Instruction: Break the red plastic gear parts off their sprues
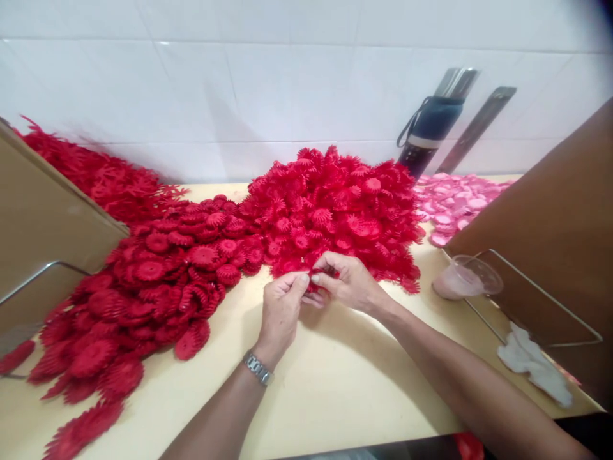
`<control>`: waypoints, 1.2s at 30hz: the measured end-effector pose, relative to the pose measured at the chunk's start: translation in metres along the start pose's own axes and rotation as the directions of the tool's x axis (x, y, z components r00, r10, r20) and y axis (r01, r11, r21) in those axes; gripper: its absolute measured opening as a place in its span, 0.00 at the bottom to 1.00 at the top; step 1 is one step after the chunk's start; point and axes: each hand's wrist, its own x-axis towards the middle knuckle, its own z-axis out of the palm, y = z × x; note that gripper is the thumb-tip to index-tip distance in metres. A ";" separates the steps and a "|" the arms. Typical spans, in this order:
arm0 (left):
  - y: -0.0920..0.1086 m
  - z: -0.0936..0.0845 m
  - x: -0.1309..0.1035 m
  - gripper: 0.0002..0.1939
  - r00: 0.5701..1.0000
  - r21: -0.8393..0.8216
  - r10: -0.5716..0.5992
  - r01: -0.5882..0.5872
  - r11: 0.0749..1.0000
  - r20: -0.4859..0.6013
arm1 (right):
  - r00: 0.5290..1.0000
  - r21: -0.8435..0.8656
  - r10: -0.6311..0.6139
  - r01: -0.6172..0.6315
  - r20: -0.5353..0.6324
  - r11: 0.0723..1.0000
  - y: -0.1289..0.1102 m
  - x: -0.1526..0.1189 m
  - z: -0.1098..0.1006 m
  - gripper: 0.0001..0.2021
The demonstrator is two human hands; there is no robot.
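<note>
Both of my hands meet over the table [364, 383], at the near edge of a tall pile of bright red fringed flower pieces [330, 217]. My left hand [280, 310], with a metal watch on its wrist, pinches a small red flower piece [312, 281] between thumb and fingers. Against the same piece, the thumb and fingers of my right hand [352, 281] are also closed. Fingers cover most of it, so its exact shape is hidden. To the left spreads a heap of darker red round pieces with notched edges [153, 271].
Red pointed petals [110, 188] lie at the back left, pink pieces [462, 201] at the back right. A dark blue bottle [433, 124] and a long flat bar [479, 128] lean near the wall. Brown boards flank the table; a plastic cup [460, 281] and white tissue [531, 361] sit right.
</note>
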 end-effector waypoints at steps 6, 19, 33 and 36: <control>0.002 0.002 0.000 0.09 0.998 -0.046 -0.047 0.045 0.998 -0.041 | 1.000 0.030 -0.012 0.011 0.015 0.999 -0.001 -0.004 0.002 0.04; 0.002 0.002 0.001 0.10 1.000 -0.031 -0.022 0.022 0.999 -0.014 | 0.999 0.112 0.029 -0.024 -0.042 0.993 0.002 -0.005 0.004 0.07; -0.003 -0.003 0.000 0.16 0.998 0.088 0.039 -0.035 0.995 -0.043 | 0.999 0.188 0.023 -0.027 0.027 0.982 0.001 -0.008 0.017 0.16; -0.003 -0.004 0.000 0.18 0.998 0.093 0.036 -0.031 0.995 -0.053 | 0.998 0.287 0.017 -0.035 0.064 0.957 -0.001 -0.008 0.018 0.18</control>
